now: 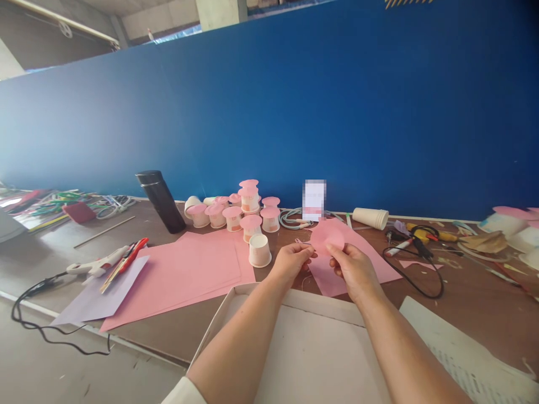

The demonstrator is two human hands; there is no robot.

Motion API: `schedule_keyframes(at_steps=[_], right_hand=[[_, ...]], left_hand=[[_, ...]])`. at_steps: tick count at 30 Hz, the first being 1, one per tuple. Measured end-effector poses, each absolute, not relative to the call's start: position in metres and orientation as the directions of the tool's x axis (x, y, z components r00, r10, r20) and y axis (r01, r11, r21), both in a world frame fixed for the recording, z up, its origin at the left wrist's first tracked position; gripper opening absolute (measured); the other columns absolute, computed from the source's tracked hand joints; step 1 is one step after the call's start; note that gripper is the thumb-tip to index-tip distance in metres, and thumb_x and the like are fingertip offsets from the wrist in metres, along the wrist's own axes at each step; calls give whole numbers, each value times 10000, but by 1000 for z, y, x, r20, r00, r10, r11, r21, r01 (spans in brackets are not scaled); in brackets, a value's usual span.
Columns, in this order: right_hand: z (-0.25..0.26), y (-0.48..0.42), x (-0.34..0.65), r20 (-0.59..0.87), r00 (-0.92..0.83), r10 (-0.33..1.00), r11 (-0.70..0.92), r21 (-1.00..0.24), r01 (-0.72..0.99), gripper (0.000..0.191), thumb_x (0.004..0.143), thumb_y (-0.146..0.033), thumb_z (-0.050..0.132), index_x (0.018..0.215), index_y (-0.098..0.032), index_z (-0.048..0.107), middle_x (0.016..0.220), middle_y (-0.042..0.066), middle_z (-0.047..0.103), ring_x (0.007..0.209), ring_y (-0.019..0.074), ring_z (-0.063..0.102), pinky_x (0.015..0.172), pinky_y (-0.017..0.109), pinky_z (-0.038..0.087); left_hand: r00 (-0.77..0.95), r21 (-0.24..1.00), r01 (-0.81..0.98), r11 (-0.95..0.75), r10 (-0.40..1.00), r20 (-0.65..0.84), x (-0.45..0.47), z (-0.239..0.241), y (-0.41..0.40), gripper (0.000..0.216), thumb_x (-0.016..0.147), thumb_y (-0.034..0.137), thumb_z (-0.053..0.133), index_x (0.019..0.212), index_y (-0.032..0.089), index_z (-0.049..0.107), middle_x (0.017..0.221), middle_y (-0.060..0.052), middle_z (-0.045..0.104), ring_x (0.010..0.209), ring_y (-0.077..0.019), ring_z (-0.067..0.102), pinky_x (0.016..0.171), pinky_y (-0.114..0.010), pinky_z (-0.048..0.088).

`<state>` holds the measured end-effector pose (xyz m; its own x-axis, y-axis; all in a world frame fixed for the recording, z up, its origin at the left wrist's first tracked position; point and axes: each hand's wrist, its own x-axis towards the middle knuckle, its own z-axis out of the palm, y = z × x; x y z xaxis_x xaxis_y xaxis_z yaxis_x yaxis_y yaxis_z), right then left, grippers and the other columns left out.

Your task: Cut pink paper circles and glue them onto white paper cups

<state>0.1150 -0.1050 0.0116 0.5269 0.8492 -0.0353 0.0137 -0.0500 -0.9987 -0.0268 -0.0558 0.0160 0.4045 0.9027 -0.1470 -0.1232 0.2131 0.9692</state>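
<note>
Both my hands meet above the brown table, holding a small round pink paper disc [326, 238] between them. My left hand [291, 260] pinches the disc's left edge with closed fingers. My right hand [353, 269] grips its lower right edge, fingers curled. Under the disc lies a pink paper sheet [370, 264]. An upturned white paper cup [260, 250] stands just left of my left hand. Behind it is a cluster of several paper cups topped with pink discs [236, 210].
A stack of pink sheets [189, 269] and a lilac sheet [101, 294] lie at left with a glue gun [99, 265] and red scissors [126, 261]. A black flask [161, 201] stands behind. A white box [236, 303] is below my arms. Black cable [421, 269] and tools lie right.
</note>
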Motion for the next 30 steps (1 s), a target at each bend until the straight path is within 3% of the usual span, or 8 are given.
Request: schedule_keyframes(at_steps=[13,18,22,30], right_hand=[[5,-103,117,4,535,845,-57,-994,97,305,732,-500,702,751,-199,654,528,-12,586,455,118,468,440,247,356],[3,-103,116,59,517,854,-39,-983,177,346,702,-534,705,751,-193,674,554,25,628,484,146,517,457,265,374],[4,-103,114,24,496,868,-79,-980,185,351,719,-545,693,786,-201,672,561,8,617,494,141,504,476,271,374],[4,-100,116,-61,478,876,-102,-993,59,392,699,-596,721,797,-218,682,865,46,681,899,230,624,565,260,422]], left_hand=[[429,963,-147,225,892,-143,-27,12,-53,381,683,478,785,759,117,686,757,-39,635,577,-65,463,563,-223,376],[427,971,-125,205,894,-134,-25,8,-52,324,653,397,811,716,122,653,665,7,578,531,-55,441,546,-222,356],[385,979,-80,188,912,-144,-23,8,-53,245,700,328,761,678,125,627,631,14,570,499,-53,432,539,-227,345],[354,992,-48,115,931,-91,-25,8,-53,246,722,358,735,687,137,632,602,25,549,502,-57,425,540,-220,347]])
